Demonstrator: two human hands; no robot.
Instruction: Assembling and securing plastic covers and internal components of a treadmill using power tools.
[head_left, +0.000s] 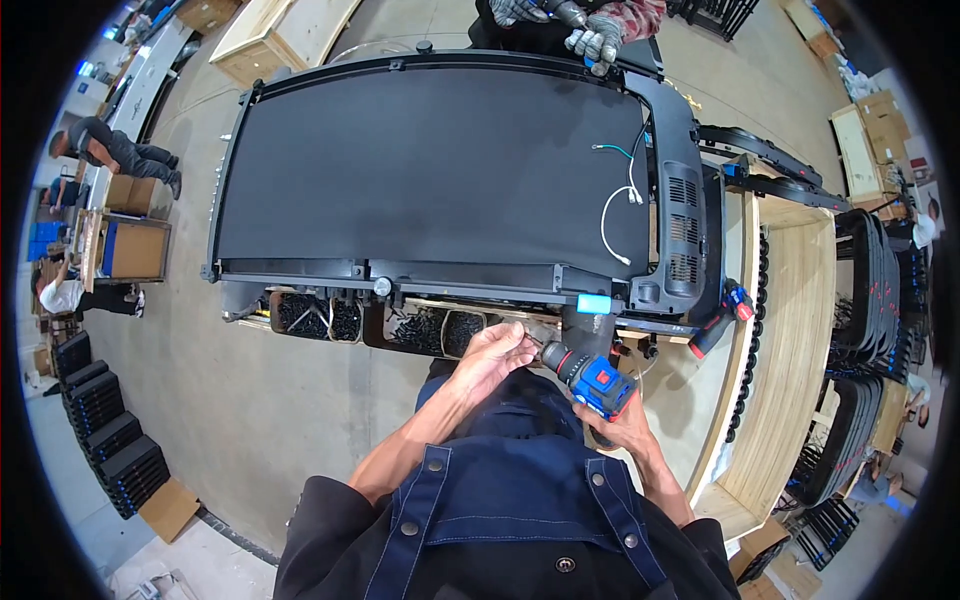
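A large black treadmill deck [430, 170] lies flat in front of me. My right hand [625, 425] grips a blue and black cordless drill [592, 378], its nose aimed left. My left hand [495, 352] is pinched at the drill's tip, fingers closed on the bit or a small screw; which one is too small to tell. Both hands sit just below the deck's near edge, over black trays of dark screws [400, 325]. Loose white and green wires [620, 200] lie on the deck's right side.
Across the deck, another person's gloved hands [590, 35] hold a tool at the far right corner. A second blue and red drill [720, 315] rests on a wooden frame [800, 330] at right. Stacked black parts stand at left [105, 430] and right [870, 300]. People work at far left.
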